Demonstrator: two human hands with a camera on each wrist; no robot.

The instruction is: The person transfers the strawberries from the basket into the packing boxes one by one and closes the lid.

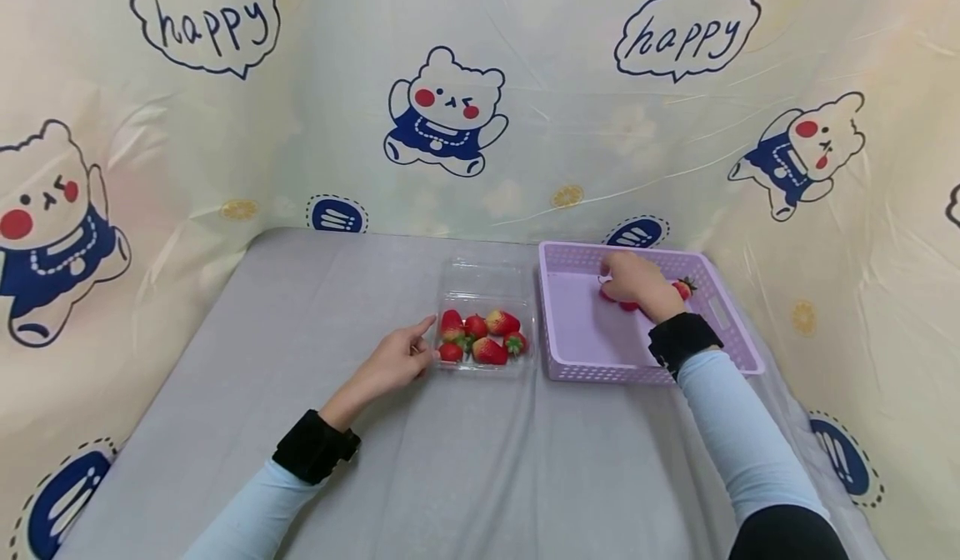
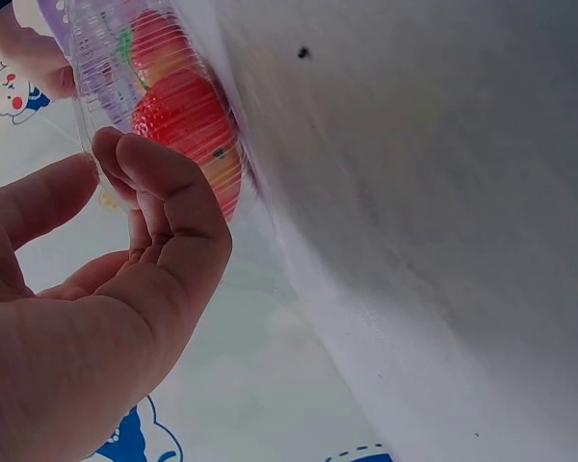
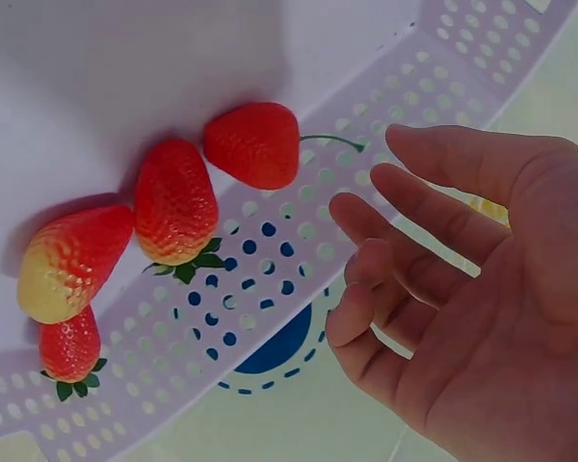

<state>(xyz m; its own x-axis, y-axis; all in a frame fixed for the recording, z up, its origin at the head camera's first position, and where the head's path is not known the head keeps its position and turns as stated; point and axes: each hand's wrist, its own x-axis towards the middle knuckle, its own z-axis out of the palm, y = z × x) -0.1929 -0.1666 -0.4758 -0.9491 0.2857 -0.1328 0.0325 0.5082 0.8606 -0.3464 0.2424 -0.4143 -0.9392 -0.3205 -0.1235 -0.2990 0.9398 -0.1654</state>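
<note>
At the left side of a clear plastic box [image 1: 486, 280], my left hand [image 1: 393, 360] pinches the rim between thumb and fingers. The box lies with its lid folded back, and several strawberries [image 1: 491, 352] sit inside. My right hand [image 1: 636, 283] is over the far part of a lilac basket [image 1: 581, 327], fingers loosely bent and nothing in them. Nearest to its fingertips in the right wrist view is a strawberry with a long thin stem [image 3: 255, 146]. A leafy strawberry [image 3: 176, 202], a pale-tipped strawberry [image 3: 75, 265] and a smaller one [image 3: 69, 346] lie beside it.
The basket stands right beside the box, with perforated walls. Both are on a grey cloth-covered table [image 1: 450, 452]. A printed curtain [image 1: 555, 135] with bear drawings hangs close behind the table and along its sides.
</note>
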